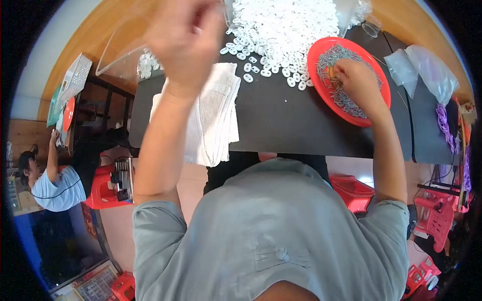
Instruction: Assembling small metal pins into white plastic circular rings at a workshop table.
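Note:
My right hand reaches into a red plate on the right of the dark table. Its thumb and fingers are closed together over a heap of small grey screw-like pieces; whatever is between the fingertips is too small to make out. A small orange-yellow patch shows beside the fingertips. My left hand is raised at the top, above a stack of folded white cloths, and smeared by motion. A tiny white spot shows among its fingers. Beyond the hands lies a big pile of white oval pieces with two holes.
A clear plastic bin with some white pieces stands at the left. Clear plastic bags and purple cord lie on the right. Another person sits at a table far left. A red tub is below the table.

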`<state>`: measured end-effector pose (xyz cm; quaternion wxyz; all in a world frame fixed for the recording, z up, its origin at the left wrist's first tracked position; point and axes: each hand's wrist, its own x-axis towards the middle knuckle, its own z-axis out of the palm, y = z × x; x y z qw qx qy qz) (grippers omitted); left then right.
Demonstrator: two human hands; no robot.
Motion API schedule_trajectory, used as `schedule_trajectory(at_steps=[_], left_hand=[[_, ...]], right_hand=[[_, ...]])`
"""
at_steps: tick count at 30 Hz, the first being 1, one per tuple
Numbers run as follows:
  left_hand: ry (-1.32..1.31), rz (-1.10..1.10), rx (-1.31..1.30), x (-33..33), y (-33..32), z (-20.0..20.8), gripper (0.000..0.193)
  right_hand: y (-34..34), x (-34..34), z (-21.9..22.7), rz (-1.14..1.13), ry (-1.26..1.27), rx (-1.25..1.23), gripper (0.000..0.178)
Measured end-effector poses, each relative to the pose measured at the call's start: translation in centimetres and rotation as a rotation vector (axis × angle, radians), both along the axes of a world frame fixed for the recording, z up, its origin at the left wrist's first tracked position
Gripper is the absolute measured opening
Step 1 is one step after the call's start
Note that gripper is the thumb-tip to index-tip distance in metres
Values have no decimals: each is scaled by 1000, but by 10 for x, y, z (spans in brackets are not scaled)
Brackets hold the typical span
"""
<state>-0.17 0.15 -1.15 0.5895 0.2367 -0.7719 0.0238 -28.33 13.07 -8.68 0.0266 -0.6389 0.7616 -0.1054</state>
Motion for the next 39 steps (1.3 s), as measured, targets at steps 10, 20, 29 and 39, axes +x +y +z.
schedule_trajectory(at_steps=[10, 20, 29, 39], left_hand=[[-758, -166, 354, -24, -20, -96, 7], [-670, -207, 537, -22, -13, -92, 15], [-554, -282, 624, -26, -13, -92, 9], [5, -928, 1569, -79, 43, -62, 18]], right_hand=[[6, -7, 0, 148, -93, -18, 7], [20, -28, -7, 116, -173, -324, 8], [14, -22, -12, 132, -132, -391, 5], [14, 32, 21, 94, -1256, -290, 8]])
